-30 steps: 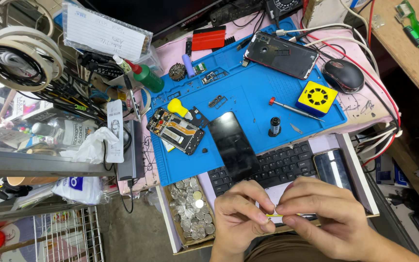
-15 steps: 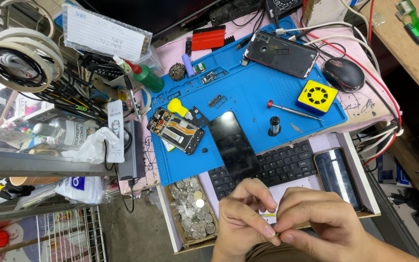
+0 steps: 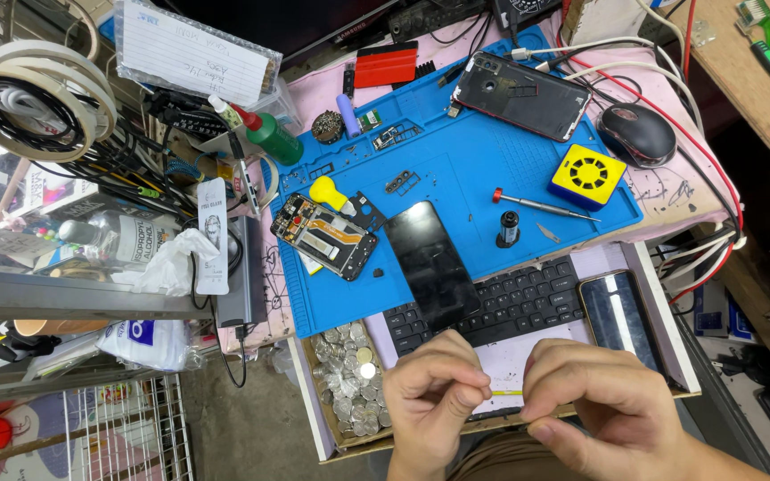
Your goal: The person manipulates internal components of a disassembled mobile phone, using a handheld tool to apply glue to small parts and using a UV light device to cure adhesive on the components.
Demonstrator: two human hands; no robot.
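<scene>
Both grips pinch something tiny: left hand (image 3: 434,392) and right hand (image 3: 603,401) press fingertips on a thin yellowish strip (image 3: 505,393) stretched between them, above the pull-out tray (image 3: 666,312) below the keyboard (image 3: 501,303). Pulled unevenly, it may well tear or drop among the coins (image 3: 349,387) just beside.

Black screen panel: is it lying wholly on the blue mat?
No, the black screen panel overhangs the blue mat and its lower end rests on the keyboard.
</scene>
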